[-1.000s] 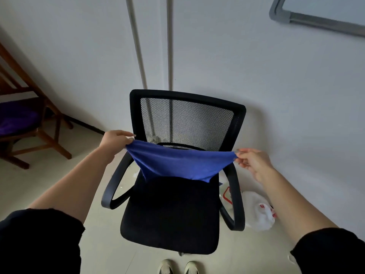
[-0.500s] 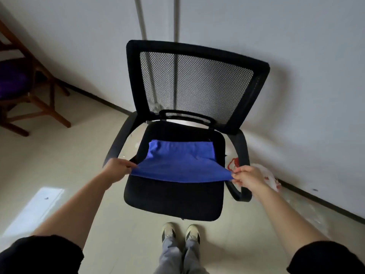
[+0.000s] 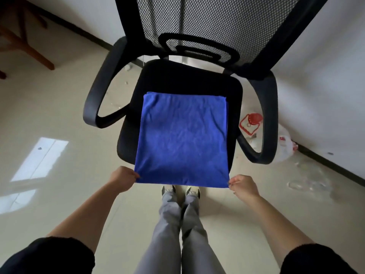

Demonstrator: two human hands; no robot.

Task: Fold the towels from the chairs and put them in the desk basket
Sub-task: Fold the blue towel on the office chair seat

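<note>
towel: blue towel (image 3: 183, 139) lies doubled over on the seat of the black office chair (image 3: 130, 123), two layers visible along the far edge and right side. Near edge overhangs the seat front, held up off it.
left hand: left hand (image 3: 123, 177) pinches the near-left corner of the towel, fingers closed on the fabric.
right hand: right hand (image 3: 244, 184) pinches the near-right corner, thumb and fingertips closed on the fabric.
towel state: pulled fairly flat between the two corners, light wrinkles near the far-left corner.
chair: mesh backrest (image 3: 217, 22) tilts toward the camera; both armrests (image 3: 98, 86) flank the seat, clear of the towel.
person: black sleeves (image 3: 49, 256) at frame bottom, bare forearms, grey trousers (image 3: 177, 234), pale shoes just below the towel's near edge.
floor: pale tile (image 3: 59, 115) with a bright window reflection at left.
clutter: white plastic bag (image 3: 284, 147) with red print by the wall right of the chair; red-and-white item (image 3: 249, 123) visible through the right armrest loop.
other: wooden chair legs (image 3: 29, 46) top left, well apart from the office chair.
basket: not in view.
</note>
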